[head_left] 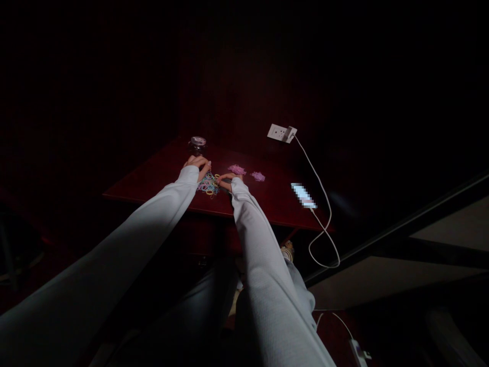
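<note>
A loose pile of multicoloured small bands (208, 186) lies near the front edge of the dark red table (153, 176). My left hand (198, 163) rests at the pile's upper left, its fingers bent; what they hold, if anything, is too small to make out. At the pile's right side is my right hand (229, 180), with thumb and fingertips close together at the bands. Two pink heaps of similar bands, one (237, 169) just beyond my right hand and another (258, 176) farther right, lie apart. Behind my left hand stands a round clear container (197, 142).
A lit phone (303, 195) lies on the table's right part. Its white cable (319, 178) loops past the table edge up to a charger in a wall socket (277, 132). A power strip (358, 352) is on the floor at lower right.
</note>
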Demonstrator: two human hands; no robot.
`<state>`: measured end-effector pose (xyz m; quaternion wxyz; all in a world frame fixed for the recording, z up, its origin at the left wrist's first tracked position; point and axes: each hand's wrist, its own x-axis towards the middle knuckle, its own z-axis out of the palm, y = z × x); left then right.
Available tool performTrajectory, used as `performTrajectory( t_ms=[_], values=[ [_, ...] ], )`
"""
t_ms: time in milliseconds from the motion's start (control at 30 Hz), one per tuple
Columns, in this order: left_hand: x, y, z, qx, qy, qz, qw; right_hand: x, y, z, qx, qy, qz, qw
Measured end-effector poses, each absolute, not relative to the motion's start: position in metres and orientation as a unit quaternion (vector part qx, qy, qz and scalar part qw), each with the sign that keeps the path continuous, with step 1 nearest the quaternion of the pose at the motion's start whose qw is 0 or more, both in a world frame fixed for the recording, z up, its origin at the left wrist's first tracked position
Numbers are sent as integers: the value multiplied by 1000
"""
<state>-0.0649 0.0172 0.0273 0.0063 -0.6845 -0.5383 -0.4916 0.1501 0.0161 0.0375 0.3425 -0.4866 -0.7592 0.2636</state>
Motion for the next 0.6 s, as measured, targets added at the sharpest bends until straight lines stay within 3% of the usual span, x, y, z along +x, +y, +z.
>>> performTrajectory(
  t_ms=[600],
  values=[
    [-71, 23, 27, -710, -527, -466, -26, 149, -1, 52, -527, -772, 234, 268]
  ],
)
